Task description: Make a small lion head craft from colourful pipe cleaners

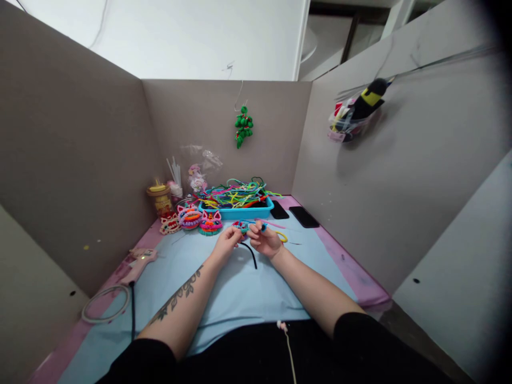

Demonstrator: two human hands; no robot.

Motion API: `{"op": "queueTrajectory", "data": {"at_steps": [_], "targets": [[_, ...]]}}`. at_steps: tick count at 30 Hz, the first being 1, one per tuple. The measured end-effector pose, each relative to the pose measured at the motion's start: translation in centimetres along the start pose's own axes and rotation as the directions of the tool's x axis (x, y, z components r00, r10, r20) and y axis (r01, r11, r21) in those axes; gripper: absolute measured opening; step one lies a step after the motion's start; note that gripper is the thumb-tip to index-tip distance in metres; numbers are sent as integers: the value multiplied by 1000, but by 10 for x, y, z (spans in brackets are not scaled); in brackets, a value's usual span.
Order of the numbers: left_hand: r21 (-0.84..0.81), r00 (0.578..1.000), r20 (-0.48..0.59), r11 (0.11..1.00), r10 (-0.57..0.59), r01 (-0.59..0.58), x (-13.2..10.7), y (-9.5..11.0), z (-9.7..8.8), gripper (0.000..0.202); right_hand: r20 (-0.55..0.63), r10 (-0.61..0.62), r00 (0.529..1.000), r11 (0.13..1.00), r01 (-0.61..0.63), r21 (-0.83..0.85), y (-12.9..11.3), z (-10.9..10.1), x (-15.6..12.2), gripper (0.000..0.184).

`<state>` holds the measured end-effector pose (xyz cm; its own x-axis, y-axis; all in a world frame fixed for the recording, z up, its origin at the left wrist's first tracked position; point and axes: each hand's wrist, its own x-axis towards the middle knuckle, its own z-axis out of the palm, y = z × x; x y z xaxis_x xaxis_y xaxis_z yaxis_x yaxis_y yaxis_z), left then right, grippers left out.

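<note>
My left hand is closed in a pinch over the middle of the table. From its fingertips a black pipe cleaner curves down toward me. Close beside it, my right hand has its fingers curled around a small blue pipe cleaner piece, whose shape is partly hidden. Just behind the fingertips shows a teal and red pipe cleaner piece; whether a hand touches it I cannot tell. Left of my hands stand fuzzy animal faces: a pink and teal one, a pink and purple one and a cream one.
A blue tray heaped with colourful pipe cleaners stands at the back. Two dark phones lie right of it. A pink glue gun with its cable rests at left, near a lidded cup. Grey partitions enclose the table.
</note>
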<state>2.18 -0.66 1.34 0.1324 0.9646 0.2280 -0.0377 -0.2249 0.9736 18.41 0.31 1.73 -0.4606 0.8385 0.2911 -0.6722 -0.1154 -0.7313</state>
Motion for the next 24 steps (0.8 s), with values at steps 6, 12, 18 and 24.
{"op": "queueTrajectory", "data": {"at_steps": [6, 12, 18, 24], "targets": [[57, 999, 23, 997, 45, -46, -2, 1, 2, 32, 50, 3, 999, 996, 2, -89, -2, 3, -7, 46], [29, 994, -10, 994, 109, -108, -2, 3, 3, 29, -114, -65, 991, 965, 33, -260, 1, 6, 5, 35], [202, 970, -195, 974, 147, -107, -3, 6, 0, 23, -335, -330, 883, 763, 41, -645, 13, -1, 15, 26], [211, 977, -190, 976, 97, -56, -4, 7, 3, 23, -246, -402, 882, 614, 60, -787, 15, -1, 11, 23]]}}
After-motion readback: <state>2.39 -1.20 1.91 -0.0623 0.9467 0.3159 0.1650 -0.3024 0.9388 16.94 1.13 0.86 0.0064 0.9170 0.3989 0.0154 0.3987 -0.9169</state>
